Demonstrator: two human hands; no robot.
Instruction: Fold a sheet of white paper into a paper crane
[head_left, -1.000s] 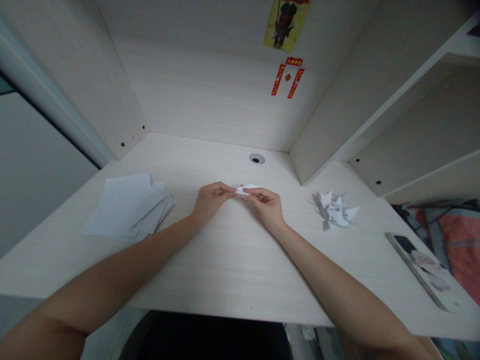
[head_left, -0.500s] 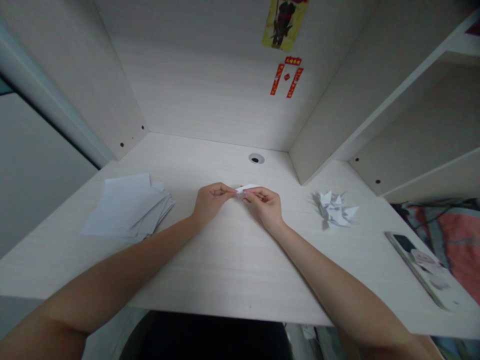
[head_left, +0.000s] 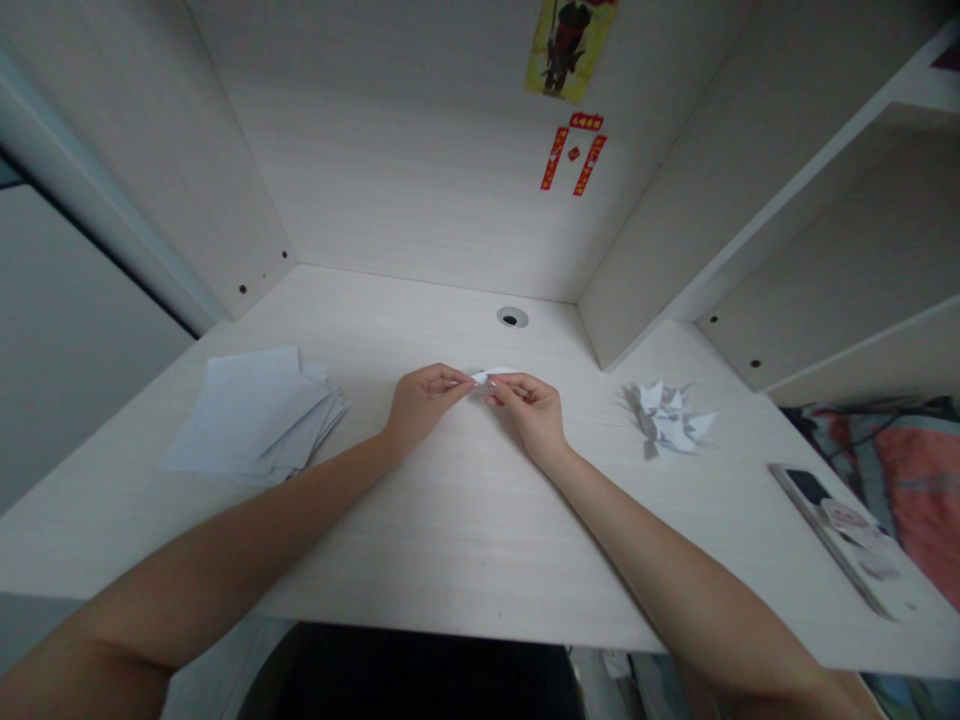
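Note:
A small folded piece of white paper point(head_left: 481, 377) is pinched between my two hands, above the middle of the desk. My left hand point(head_left: 424, 402) grips its left end with thumb and fingertips. My right hand point(head_left: 531, 408) pinches it from the right, with the fingers curled and hiding part of the paper. Its exact folded shape is too small and too covered to make out.
On the left lies a stack of white paper sheets point(head_left: 247, 410). Several folded white paper figures point(head_left: 670, 418) sit in a cluster at the right. A phone point(head_left: 829, 540) rests near the desk's point(head_left: 420, 550) right edge. Panels enclose the back and right.
The hands stay almost in place. The folded paper between the fingertips has shifted very slightly, and less of it shows above my right hand.

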